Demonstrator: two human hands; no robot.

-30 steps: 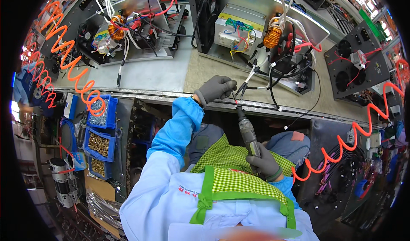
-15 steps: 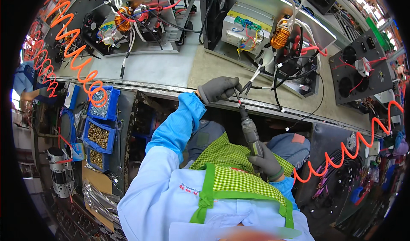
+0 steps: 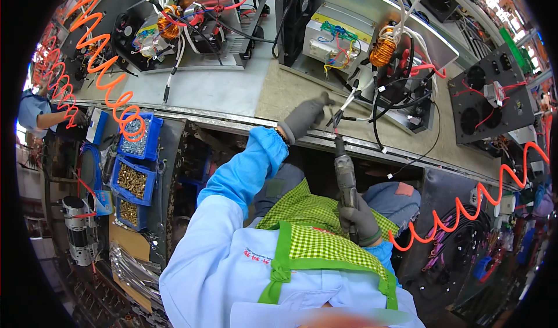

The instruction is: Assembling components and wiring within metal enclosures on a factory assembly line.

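My right hand (image 3: 359, 219), in a grey glove, is wrapped round a grey, straight-bodied power screwdriver (image 3: 346, 180). Its slim tip points away from me, at the bench edge just below a cluster of dark-sleeved cable ends (image 3: 335, 120). My gloved left hand (image 3: 303, 119) is over the bench edge, left of those cables. Its fingers stretch toward the open metal chassis, and nothing shows in them. Inside this chassis (image 3: 290, 72) are a copper-wound coil (image 3: 382, 51), a white box with coloured wires (image 3: 332, 44) and thick white cables (image 3: 418, 40).
A second open chassis (image 3: 203, 63) stands left on the bench, and a dark fan panel (image 3: 491, 95) leans at right. Blue bins of screws and brass parts (image 3: 132, 180) are on my left. Orange coiled hoses (image 3: 102, 66) hang both sides. Another person's arm (image 3: 51, 119) shows far left.
My left hand has left the screwdriver's tip and moved up and left over the bench, its fingers stretching out. The screwdriver has shifted slightly right and become more upright in my right hand.
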